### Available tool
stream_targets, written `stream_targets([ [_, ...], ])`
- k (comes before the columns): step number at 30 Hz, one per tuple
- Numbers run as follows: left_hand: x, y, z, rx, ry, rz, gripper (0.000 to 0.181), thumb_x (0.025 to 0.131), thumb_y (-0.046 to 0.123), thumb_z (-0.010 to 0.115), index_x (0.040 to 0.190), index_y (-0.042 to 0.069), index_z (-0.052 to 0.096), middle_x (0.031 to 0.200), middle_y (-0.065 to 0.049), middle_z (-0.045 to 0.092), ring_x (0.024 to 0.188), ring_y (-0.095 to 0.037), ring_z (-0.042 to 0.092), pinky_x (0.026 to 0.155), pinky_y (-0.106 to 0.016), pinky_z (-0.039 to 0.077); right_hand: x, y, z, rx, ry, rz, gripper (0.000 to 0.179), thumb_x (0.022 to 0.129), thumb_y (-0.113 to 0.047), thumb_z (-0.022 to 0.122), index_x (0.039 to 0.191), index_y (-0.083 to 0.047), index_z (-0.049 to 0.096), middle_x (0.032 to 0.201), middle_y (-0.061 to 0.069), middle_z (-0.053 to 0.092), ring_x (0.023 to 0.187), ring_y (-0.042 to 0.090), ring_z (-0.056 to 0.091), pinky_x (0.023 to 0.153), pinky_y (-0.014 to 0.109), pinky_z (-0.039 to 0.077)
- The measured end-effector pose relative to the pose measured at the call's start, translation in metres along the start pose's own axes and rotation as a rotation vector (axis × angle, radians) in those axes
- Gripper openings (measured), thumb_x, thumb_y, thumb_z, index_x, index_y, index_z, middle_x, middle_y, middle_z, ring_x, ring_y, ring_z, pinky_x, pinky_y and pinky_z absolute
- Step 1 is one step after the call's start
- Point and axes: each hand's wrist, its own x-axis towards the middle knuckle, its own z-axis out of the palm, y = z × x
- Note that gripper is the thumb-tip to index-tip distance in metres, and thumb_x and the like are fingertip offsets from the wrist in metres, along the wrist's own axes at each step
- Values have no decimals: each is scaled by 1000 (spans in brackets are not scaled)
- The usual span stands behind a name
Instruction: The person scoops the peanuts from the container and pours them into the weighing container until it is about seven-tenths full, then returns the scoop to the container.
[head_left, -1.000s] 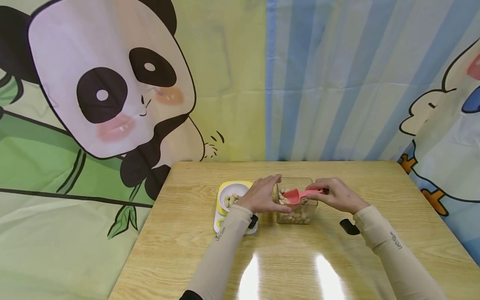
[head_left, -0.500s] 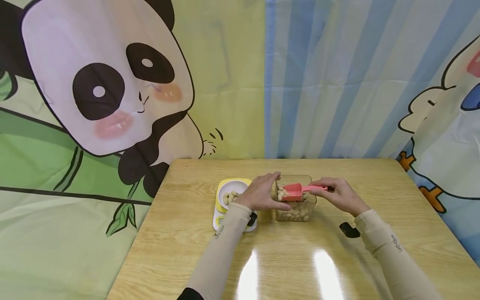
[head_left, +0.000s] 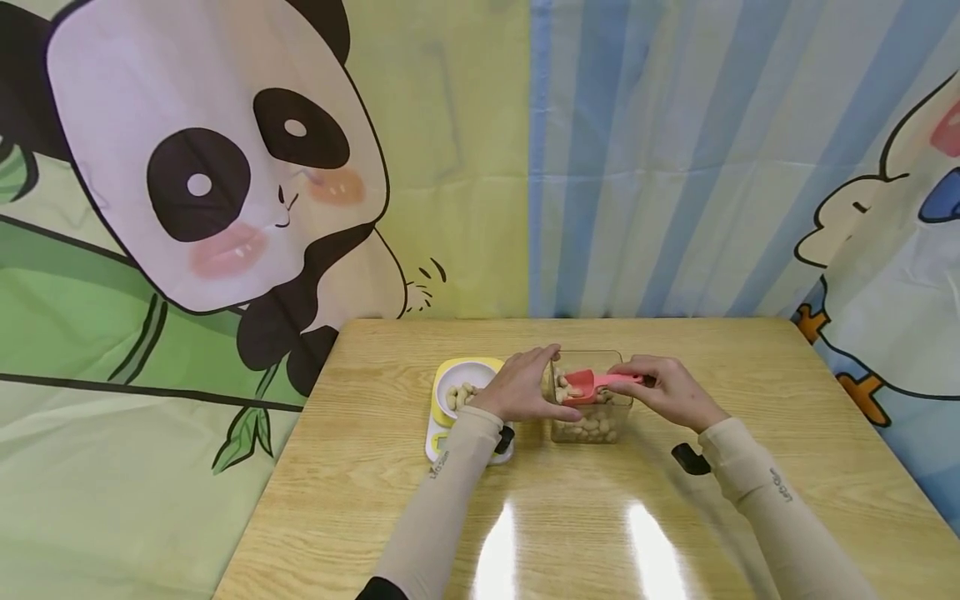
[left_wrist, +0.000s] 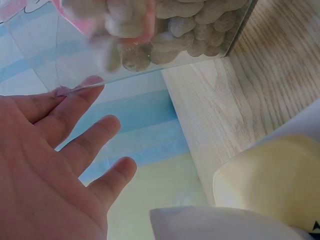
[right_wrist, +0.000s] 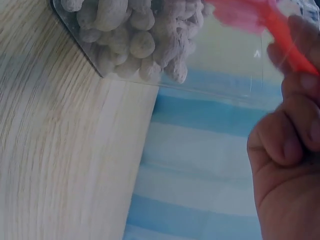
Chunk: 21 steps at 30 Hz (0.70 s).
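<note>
A clear square container (head_left: 557,417) of unshelled peanuts (right_wrist: 142,42) stands on the table. My left hand (head_left: 517,390) holds its left side, thumb along the front and a fingertip at the back corner. In the left wrist view, fingertips (left_wrist: 95,82) touch the clear wall while the other fingers spread away from it. My right hand (head_left: 671,392) pinches the handle of a red scoop (head_left: 581,386), whose bowl lies inside the container among the peanuts. The right wrist view shows the other right fingers curled below the handle.
Left of the container stands a yellow and white kitchen scale (head_left: 437,429) with a white bowl (head_left: 480,368) holding several peanuts. My left hand and wrist partly cover both. Behind the wooden table (head_left: 375,467) hangs a printed curtain (head_left: 480,167).
The scoop first levels and shifts right, then goes back left and tilts in among the peanuts, my right hand moving with it. My left hand stays at the container.
</note>
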Motion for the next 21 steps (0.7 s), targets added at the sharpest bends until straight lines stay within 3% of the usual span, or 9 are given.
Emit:
stream_targets([
  [7, -2, 0, -1, -2, 2, 4, 116, 71, 81, 71, 160, 19, 28, 155, 3, 44, 142, -19, 42, 121, -43, 27, -2, -24, -9, 108, -29, 36, 17, 97, -11, 70, 113, -10, 76, 90, 8, 68, 66, 14, 53, 57, 29, 49],
  [21, -3, 2, -2, 10, -13, -2, 125, 70, 86, 66, 164, 18, 19, 161, 3, 36, 147, -21, 35, 123, -42, 22, -7, -23, -12, 153, -23, 92, 22, 97, -13, 70, 119, -8, 74, 94, 6, 68, 66, 18, 53, 56, 30, 49],
])
